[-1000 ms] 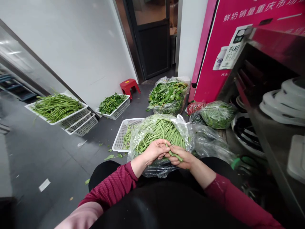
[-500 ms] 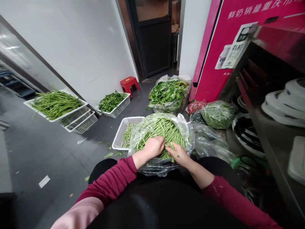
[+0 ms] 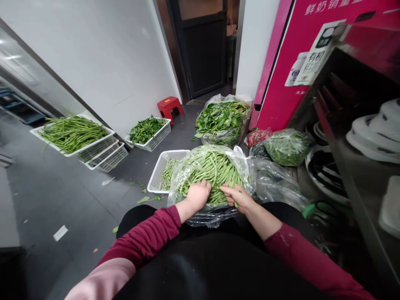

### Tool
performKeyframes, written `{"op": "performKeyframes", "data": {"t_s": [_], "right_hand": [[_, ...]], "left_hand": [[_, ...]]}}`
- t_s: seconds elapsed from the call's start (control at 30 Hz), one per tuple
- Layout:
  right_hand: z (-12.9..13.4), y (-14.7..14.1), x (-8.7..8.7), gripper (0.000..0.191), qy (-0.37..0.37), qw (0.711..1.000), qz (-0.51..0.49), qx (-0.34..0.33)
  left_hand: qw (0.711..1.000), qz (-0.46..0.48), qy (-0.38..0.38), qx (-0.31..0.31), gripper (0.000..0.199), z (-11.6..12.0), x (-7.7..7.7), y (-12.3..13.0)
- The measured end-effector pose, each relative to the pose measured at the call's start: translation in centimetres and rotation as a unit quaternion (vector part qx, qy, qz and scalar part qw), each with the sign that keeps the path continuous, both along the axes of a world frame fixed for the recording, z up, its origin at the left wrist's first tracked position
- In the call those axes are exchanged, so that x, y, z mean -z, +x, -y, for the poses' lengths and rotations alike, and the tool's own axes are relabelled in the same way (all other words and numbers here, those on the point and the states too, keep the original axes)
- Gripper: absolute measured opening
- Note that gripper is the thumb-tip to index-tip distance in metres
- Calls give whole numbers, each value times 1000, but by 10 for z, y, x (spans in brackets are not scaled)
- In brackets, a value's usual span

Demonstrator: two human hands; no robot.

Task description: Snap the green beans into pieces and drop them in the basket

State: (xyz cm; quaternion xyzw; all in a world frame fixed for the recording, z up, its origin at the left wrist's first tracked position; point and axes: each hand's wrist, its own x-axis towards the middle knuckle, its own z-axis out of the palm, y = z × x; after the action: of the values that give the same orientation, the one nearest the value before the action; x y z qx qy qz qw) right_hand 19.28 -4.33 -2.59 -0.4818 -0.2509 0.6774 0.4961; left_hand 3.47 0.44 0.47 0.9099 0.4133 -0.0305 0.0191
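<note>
The pink panel bore 鲜奶销量; its white label read 有机. Slender, pale-green beans lay heaped inside the clear bag. The hands were apart: right hand clamped on one bean; left hand curled, contents indeterminable.

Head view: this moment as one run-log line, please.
left hand: curled at green beans, grip unclear | right hand: holding a bean | plastic bag: open, beans inside | white basket: beside bag, beans inside

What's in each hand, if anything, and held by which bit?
The right hand holds a green bean; one end pokes out below, the gripped part is hidden. The left hand is curled over the beans; whether it holds any can't be told.
</note>
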Motion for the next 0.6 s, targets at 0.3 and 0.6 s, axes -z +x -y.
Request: {"op": "performKeyframes", "data": {"t_s": [0.3,0.6], "right_hand": [[-10,-10,3,33,-26,999,-33,13],[-8,-4,-11,24,53,987,-142,-55]], "left_hand": [[977,196,-80,28,19,28,-13,4],[788,481,-334,-189,36,14,-34,1]]}}
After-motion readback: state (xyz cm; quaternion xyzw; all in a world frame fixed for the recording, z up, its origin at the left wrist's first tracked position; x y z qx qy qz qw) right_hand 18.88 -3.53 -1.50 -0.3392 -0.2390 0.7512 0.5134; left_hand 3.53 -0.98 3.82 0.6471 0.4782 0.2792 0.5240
